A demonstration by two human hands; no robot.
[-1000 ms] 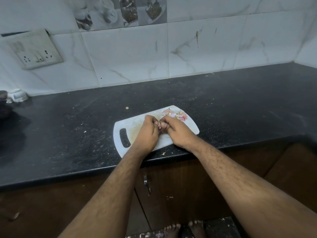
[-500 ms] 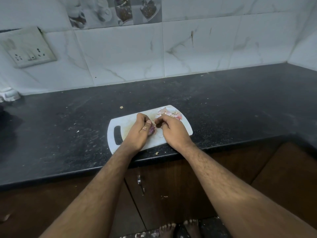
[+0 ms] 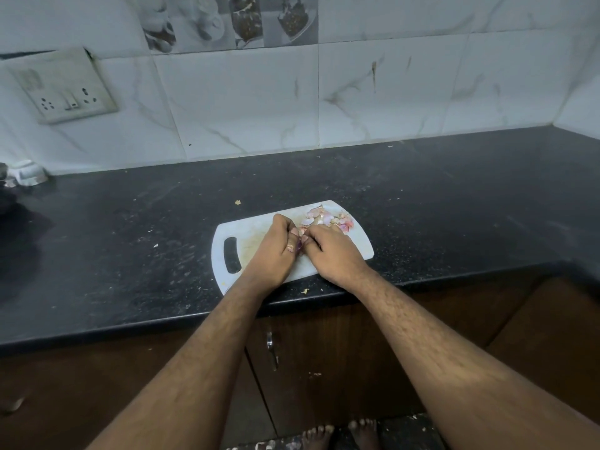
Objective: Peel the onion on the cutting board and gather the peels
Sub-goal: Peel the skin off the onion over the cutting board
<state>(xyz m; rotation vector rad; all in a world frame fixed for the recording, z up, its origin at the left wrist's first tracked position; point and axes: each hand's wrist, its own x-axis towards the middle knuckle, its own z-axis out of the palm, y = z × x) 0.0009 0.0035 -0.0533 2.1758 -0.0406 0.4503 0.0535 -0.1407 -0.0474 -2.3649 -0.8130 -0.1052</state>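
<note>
Both hands' grips are closing back together: left hand (image 3: pixel 276 251) holding the onion (image 3: pixel 298 247), right hand (image 3: pixel 334 251) pinching its skin; peeling is continuing beside the peels (image 3: pixel 324 219).

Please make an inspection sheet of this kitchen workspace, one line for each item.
Surface: black counter, dusty, with small scraps near its front edge.
Job's things: white cutting board at the counter's front edge; onion almost hidden between both hands; pile of peels on the board's far right corner.
Clutter: scrap beyond the board; white object at far left.
Hands: left hand and right hand both curl round the onion.
Cables: nothing seen.
Surroundings: tiled wall, socket plate, wooden cupboard below, bare feet.
</note>
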